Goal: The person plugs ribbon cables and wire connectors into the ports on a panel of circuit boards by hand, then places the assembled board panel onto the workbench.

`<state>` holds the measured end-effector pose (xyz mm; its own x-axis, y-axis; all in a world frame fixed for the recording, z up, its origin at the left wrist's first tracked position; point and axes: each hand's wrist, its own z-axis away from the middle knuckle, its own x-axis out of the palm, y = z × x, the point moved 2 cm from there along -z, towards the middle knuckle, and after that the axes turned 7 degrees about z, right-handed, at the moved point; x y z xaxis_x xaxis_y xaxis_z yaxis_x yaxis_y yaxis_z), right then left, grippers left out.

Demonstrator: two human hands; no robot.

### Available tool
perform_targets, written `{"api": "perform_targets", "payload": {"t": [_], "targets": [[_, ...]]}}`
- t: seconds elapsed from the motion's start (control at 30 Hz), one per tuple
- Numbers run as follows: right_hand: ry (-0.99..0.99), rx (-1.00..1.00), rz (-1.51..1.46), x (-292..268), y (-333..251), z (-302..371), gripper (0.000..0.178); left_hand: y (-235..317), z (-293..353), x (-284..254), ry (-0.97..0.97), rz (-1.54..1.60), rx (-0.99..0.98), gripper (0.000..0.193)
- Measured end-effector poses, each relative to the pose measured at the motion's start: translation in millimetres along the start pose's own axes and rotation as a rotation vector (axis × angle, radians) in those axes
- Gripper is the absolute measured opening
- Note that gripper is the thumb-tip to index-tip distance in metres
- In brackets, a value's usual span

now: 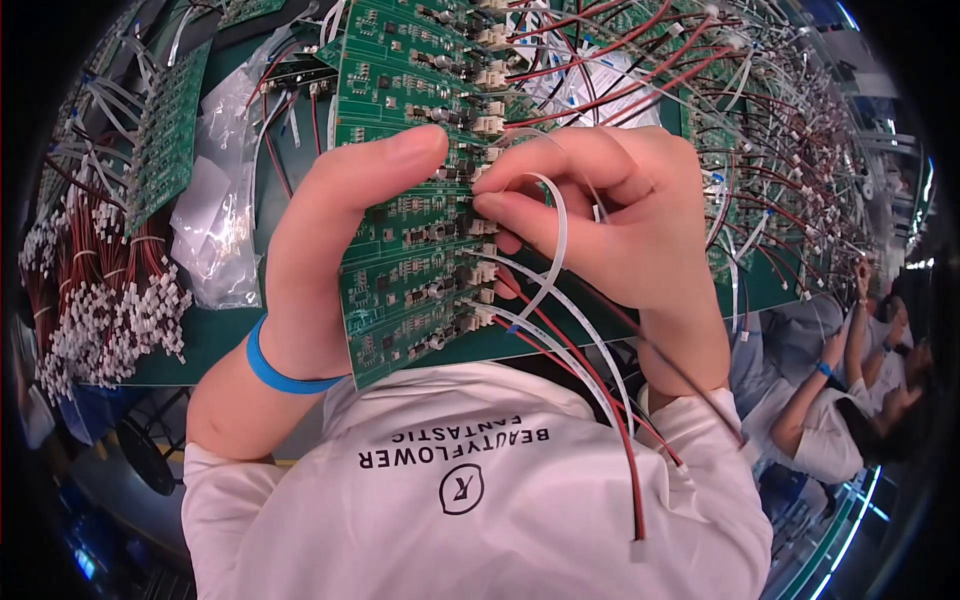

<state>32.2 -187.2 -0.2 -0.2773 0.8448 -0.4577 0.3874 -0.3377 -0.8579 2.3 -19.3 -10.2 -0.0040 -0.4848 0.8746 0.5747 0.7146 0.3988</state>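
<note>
A long green circuit board panel [385,280] stands tilted in front of me, with a row of small white connectors [490,124] down its right edge. My left hand [325,220] is closed around the panel's left side, thumb across its face and the other fingers hidden behind. At the right edge, my right hand [620,200] pinches the end of a white flat ribbon cable [561,230] by a connector. That cable loops back beside the fingers; whether its end is seated is hidden. Red-and-black wires [632,470] and more white ribbons hang from the lower connectors.
Bundles of wires with white plugs [110,320] lie at the left on the green table [225,345]. Near them are another board [170,135] and a clear plastic bag [215,220]. Many wired boards [745,190] crowd the right side. Other people [840,420] sit farther right.
</note>
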Motion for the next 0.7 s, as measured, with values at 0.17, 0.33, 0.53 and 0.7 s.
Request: {"api": "perform_targets", "payload": {"t": [0.17,0.33,0.53,0.7], "targets": [[0.006,0.011,0.026,0.9,-8.8,0.6,0.005,2.3,-5.7,-14.2,0.052,-0.107,-0.092,0.031],[0.038,-0.309,0.51,3.9,-11.1,3.1,0.009,3.3,-3.8,-17.2,-0.091,-0.201,0.084,0.028],[0.109,-0.26,0.365,4.6,-16.7,9.9,0.01,4.2,5.0,-13.9,-0.31,-0.34,0.353,0.027],[0.085,-0.151,0.069,1.9,-17.2,8.5,0.007,6.2,4.0,-7.2,-0.307,-0.126,0.207,0.026]]}}
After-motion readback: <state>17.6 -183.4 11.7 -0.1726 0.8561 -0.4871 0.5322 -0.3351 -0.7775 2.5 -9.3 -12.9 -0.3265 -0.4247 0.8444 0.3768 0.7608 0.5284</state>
